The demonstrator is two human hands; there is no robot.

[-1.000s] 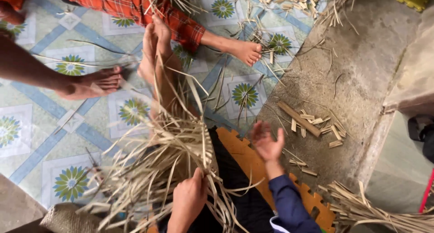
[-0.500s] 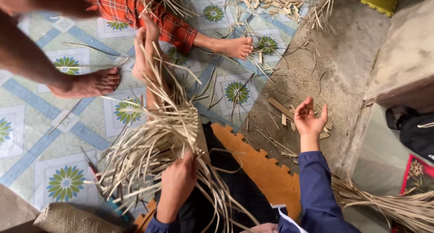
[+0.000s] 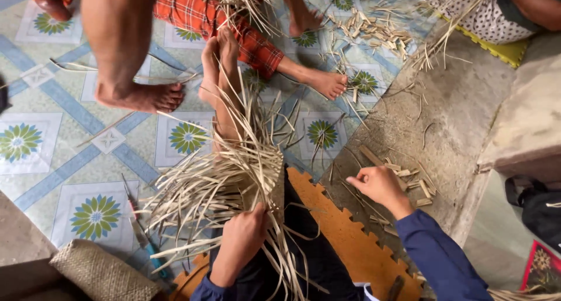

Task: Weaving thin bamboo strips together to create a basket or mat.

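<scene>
Presently, the work in hand is a piece of woven strip-work [image 3: 245, 178], pale straw-coloured, lying over the person's lap and legs above the tiled floor [image 3: 64, 161]. Judged from its state, the weave is part-done: a closed, plaited section shows near the middle, while many loose strip ends fan out toward the floor's left side and hang down toward the bottom edge. Those ends remain unwoven and untrimmed.

The left hand [image 3: 242, 239] grips the woven section from below, fingers closed around a bunch of strips. The right hand [image 3: 380, 184] is well apart from the piece, over the bare concrete strip at the floor's right, fingers pinched narrow; whether a thin strip lies between them cannot be told.

Also noted: an orange foam mat [image 3: 350, 242] under the person, cut strip offcuts [image 3: 403, 175] just beside the right hand, and a finished woven mat corner [image 3: 99, 272] at the bottom left. Other people's bare feet [image 3: 146, 96] stand on the tiles.

The underside of the weave, its full extent and any tool among the strips are hidden.
</scene>
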